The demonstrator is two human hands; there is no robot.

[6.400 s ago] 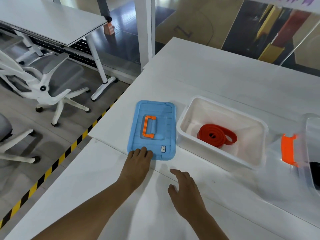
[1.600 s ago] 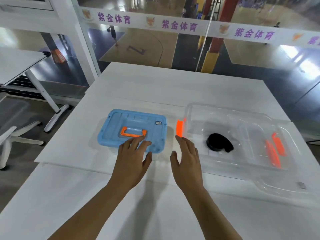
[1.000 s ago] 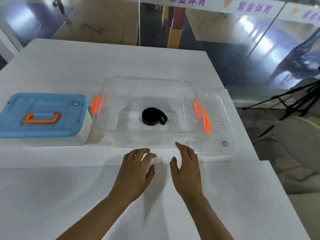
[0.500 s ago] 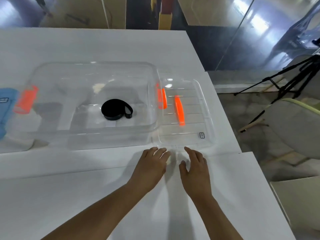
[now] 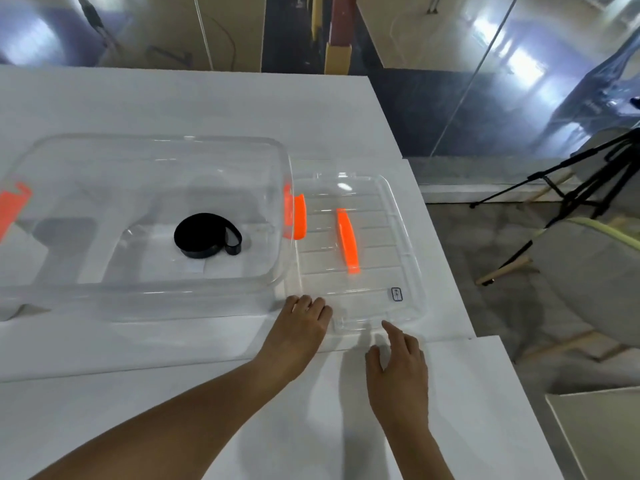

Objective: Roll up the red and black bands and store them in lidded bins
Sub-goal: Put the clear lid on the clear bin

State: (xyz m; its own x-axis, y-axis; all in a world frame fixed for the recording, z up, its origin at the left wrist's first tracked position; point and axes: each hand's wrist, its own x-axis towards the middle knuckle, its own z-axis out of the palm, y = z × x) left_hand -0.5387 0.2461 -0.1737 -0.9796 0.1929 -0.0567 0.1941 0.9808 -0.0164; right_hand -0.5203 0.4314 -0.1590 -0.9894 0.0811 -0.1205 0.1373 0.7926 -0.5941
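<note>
A rolled black band (image 5: 204,236) lies on the floor of an open clear bin (image 5: 149,289) with orange side clips. The bin's clear lid (image 5: 360,299), with an orange handle (image 5: 347,240), lies flat on the white table just right of the bin. My left hand (image 5: 298,327) has its fingertips at the lid's near left corner, fingers bent over the edge. My right hand (image 5: 398,362) hovers at the lid's near edge, fingers relaxed and holding nothing. The red band and its bin are out of view.
The white table (image 5: 207,98) ends close to the right of the lid, with a seam (image 5: 138,368) running across it near me. Beyond the edge stand a black tripod (image 5: 568,188) and a grey chair (image 5: 595,271). A glass wall lies behind.
The view has swung right, away from the blue-lidded bin. Both hands moved from in front of the clear bin to the near edge of the clear lid.
</note>
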